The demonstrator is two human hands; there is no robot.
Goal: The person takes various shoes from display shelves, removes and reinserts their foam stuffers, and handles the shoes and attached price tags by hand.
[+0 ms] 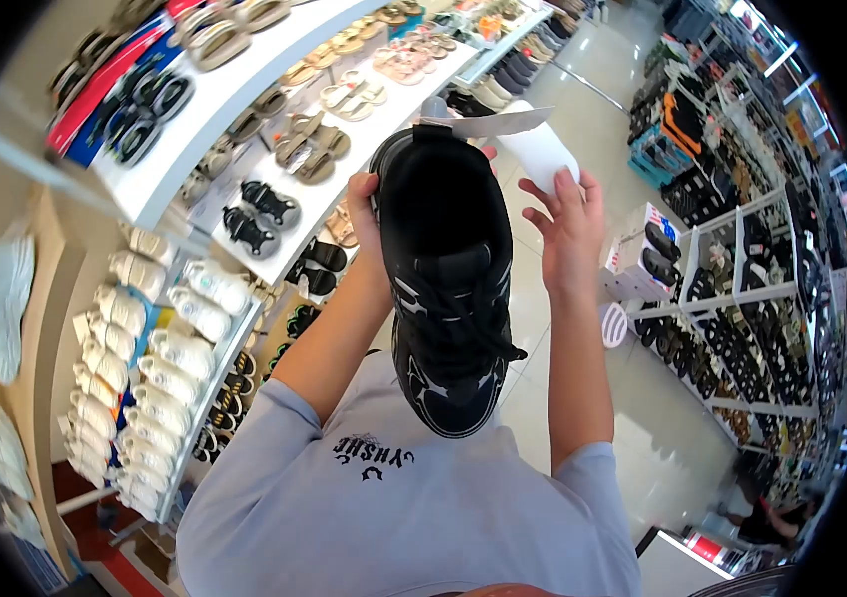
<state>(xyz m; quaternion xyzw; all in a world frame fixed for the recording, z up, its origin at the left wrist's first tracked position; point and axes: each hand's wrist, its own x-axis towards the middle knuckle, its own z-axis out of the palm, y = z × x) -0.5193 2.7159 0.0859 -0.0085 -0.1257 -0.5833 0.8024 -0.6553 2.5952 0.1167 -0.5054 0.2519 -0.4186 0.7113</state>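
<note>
A black sneaker (453,289) with black laces and grey-white marks is held up in front of my chest, its opening facing me and its toe down. My left hand (369,219) is closed around its heel end, thumb on the left side and a fingertip showing at the right. A thin pale card or tag (503,121) sticks out at the heel. Beside the shoe, my right hand (574,214) pinches a white, long, round-ended piece (543,149) between its fingers. What that piece is, I cannot make out. The shoe's inside is dark.
White shelves (194,129) with sandals stand at the left and ahead. Lower left, a rack holds rows of white sneakers (160,368). Racks of dark shoes (742,298) line the right, beyond the tiled floor (582,90). A white shoe box (642,244) stands near the right rack.
</note>
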